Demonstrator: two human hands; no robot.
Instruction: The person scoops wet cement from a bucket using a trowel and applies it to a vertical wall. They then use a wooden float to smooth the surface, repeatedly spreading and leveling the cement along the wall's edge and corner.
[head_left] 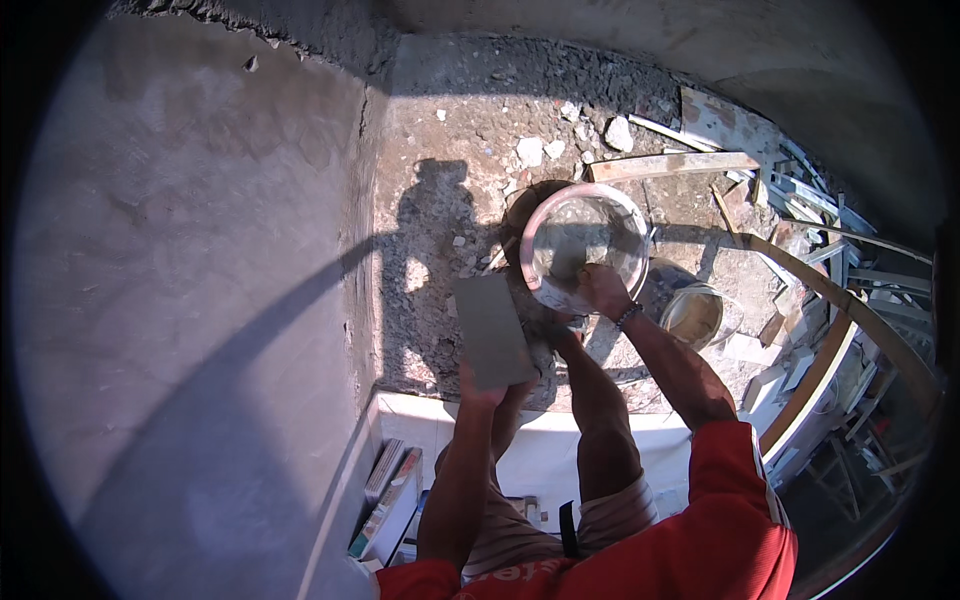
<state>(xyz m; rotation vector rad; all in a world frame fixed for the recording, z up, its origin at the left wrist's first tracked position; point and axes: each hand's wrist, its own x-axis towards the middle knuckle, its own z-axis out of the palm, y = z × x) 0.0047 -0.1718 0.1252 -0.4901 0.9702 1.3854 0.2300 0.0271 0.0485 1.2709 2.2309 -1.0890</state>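
Observation:
My left hand [482, 388] is closed on the near end of a flat grey rectangular tile [492, 328], held out in front of my left leg. To its right stands a round tub [532, 262] with a pale rim and a wet grey mix [570, 252] inside. My right hand [604, 290], with a bracelet at the wrist, is curled into a fist over the tub's near right side. What it grips is hidden beneath the fingers.
A bucket [694, 316] sits right of the tub. Wooden strips [680, 166] and broken boards pile up at the right. Rubble with white stones [530, 152] covers the ground ahead. A plastered wall [220, 250] rises at left; boxed tiles [390, 500] lean by its foot.

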